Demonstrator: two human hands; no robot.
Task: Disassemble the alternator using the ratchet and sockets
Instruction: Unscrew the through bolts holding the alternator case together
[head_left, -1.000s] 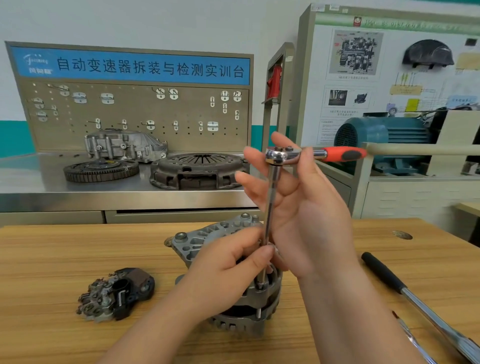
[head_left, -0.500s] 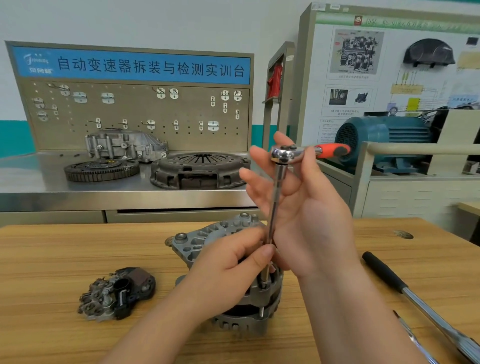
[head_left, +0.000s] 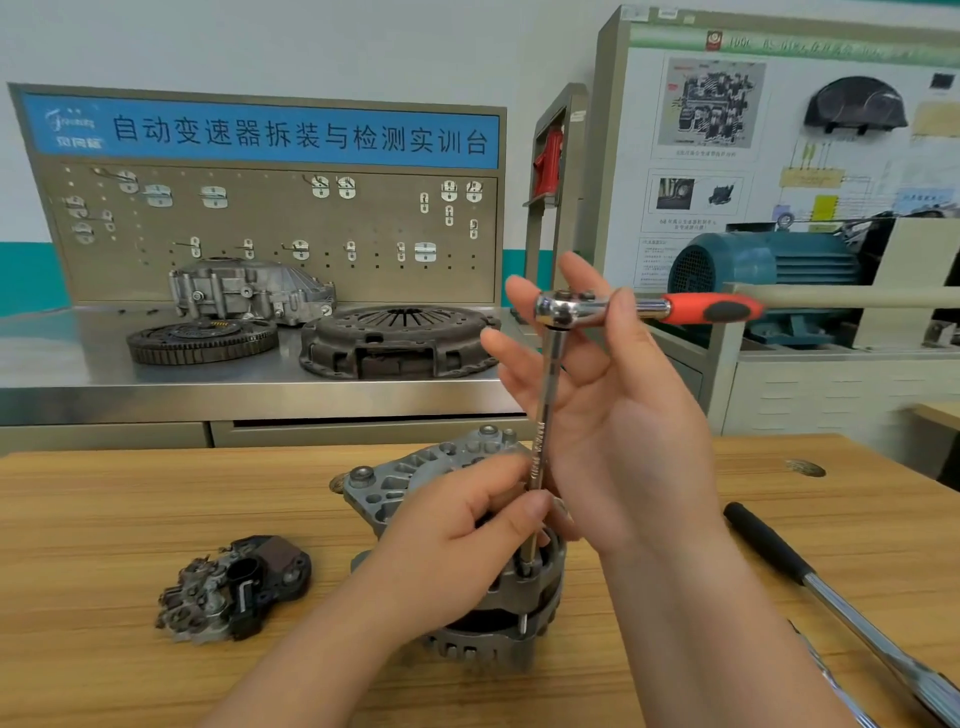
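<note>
Bare left hand (head_left: 457, 535) and bare right hand (head_left: 618, 415) on bare forearms (head_left: 701, 639), slender fingers (head_left: 524, 358), short plain nails (head_left: 536, 506)

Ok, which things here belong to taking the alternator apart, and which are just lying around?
In use: alternator, ratchet, extension bar, left hand, right hand.
Lying about: black part on the table, black-handled bar, clutch cover, flywheel.

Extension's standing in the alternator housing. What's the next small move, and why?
Probably slide the right hand out along the ratchet to its orange grip and swing. It only pinches the head now, giving little leverage, while the left hand pinches the extension low down, steadying it on the alternator.
</note>
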